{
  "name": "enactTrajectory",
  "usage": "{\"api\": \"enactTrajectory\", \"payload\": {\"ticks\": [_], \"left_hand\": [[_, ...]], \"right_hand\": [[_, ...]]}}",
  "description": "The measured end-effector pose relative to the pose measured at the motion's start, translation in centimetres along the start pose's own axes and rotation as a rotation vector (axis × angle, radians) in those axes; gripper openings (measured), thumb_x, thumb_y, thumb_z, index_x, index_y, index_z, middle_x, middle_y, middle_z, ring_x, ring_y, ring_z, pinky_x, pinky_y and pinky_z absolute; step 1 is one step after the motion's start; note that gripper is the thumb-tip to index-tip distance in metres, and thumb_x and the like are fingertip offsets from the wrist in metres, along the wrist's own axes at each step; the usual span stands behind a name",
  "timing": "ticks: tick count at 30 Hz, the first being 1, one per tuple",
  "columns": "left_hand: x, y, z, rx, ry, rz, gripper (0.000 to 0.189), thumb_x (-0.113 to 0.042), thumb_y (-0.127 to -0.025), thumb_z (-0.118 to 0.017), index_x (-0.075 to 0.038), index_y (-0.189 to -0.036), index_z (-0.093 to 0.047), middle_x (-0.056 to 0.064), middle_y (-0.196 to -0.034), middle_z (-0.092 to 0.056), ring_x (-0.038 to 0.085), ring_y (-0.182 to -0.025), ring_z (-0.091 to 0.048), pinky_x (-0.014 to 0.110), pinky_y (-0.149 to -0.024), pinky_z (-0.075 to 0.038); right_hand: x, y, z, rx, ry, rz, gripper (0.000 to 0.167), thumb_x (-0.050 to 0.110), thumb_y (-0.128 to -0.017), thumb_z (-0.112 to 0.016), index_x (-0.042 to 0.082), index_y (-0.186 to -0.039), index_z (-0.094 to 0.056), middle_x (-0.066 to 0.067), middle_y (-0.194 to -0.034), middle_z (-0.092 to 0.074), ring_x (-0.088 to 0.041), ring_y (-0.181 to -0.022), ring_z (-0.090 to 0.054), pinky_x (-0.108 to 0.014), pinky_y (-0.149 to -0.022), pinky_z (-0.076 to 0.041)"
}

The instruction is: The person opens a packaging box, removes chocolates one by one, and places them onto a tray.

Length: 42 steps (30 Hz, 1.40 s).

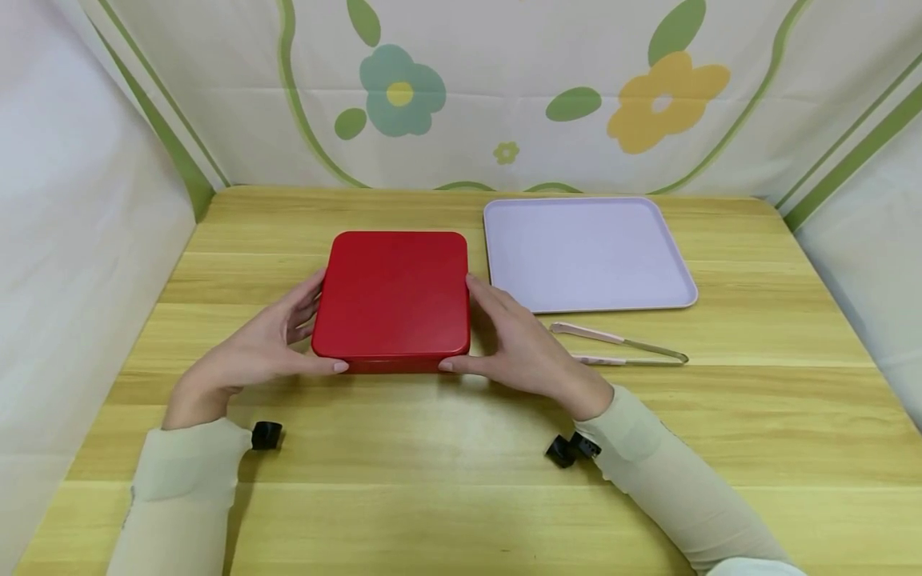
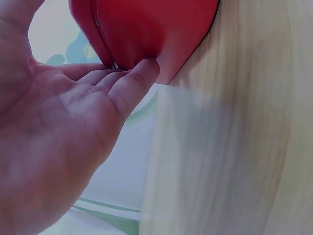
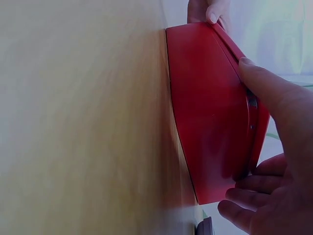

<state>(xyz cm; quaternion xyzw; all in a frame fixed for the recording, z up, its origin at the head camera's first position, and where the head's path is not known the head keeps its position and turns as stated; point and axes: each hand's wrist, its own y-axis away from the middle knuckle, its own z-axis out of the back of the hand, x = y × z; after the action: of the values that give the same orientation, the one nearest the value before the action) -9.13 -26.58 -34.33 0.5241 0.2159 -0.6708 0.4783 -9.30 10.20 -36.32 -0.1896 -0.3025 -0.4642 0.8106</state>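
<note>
A square red box with a rounded lid sits on the wooden table, left of centre. My left hand holds it from the left, thumb along the front edge and fingers against the side wall. From the right my right hand grips it the same way, thumb at the front right corner. In the right wrist view a seam runs between lid and body, with the right thumb lying at the lid's edge. Left fingertips press the side wall in the left wrist view.
A pale lilac tray lies at the back right. In front of it are tongs with pink arms and a metal bend, close to the right hand. A flower-printed cloth hangs behind the wooden table.
</note>
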Motion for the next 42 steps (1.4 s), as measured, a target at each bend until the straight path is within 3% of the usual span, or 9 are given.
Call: {"api": "enactTrajectory", "payload": {"ticks": [9,28,36,42], "left_hand": [[0.33,0.06,0.15,0.010,0.063,-0.017,0.119,-0.007,-0.088,-0.089,-0.033,-0.174,-0.011,-0.007,-0.179,-0.022,0.030,-0.164,-0.026,0.006,-0.112,-0.043],[0.12,0.02,0.07,0.013,0.028,-0.051,0.121,-0.008,-0.088,-0.089,-0.032,-0.174,-0.008,-0.012,-0.180,-0.019,0.026,-0.167,-0.022,0.004,-0.114,-0.039],[-0.23,0.05,0.06,0.008,-0.003,-0.024,0.122,-0.011,-0.088,-0.090,-0.032,-0.174,-0.007,-0.014,-0.180,-0.017,0.024,-0.168,-0.018,0.003,-0.113,-0.038],[-0.26,0.21,0.08,0.011,0.001,-0.026,0.121,-0.011,-0.089,-0.090,-0.033,-0.174,-0.007,-0.016,-0.180,-0.015,0.024,-0.169,-0.017,0.002,-0.113,-0.037]], "right_hand": [[-0.03,0.05,-0.01,-0.003,-0.010,-0.010,0.120,0.060,-0.084,-0.088,0.018,-0.174,-0.020,0.002,-0.180,-0.026,-0.027,-0.164,-0.031,-0.053,-0.132,-0.036],[0.15,0.06,0.07,-0.015,-0.031,0.012,0.118,0.055,-0.084,-0.090,0.014,-0.173,-0.024,0.001,-0.180,-0.025,-0.025,-0.165,-0.030,-0.050,-0.132,-0.035],[0.06,0.15,-0.04,-0.034,-0.028,0.054,0.115,0.049,-0.084,-0.092,0.009,-0.171,-0.027,-0.004,-0.179,-0.027,-0.026,-0.165,-0.031,-0.048,-0.132,-0.036],[0.27,0.15,0.00,-0.018,-0.026,0.041,0.113,0.049,-0.086,-0.091,0.011,-0.171,-0.026,-0.002,-0.180,-0.025,-0.026,-0.165,-0.030,-0.049,-0.132,-0.035]]}}
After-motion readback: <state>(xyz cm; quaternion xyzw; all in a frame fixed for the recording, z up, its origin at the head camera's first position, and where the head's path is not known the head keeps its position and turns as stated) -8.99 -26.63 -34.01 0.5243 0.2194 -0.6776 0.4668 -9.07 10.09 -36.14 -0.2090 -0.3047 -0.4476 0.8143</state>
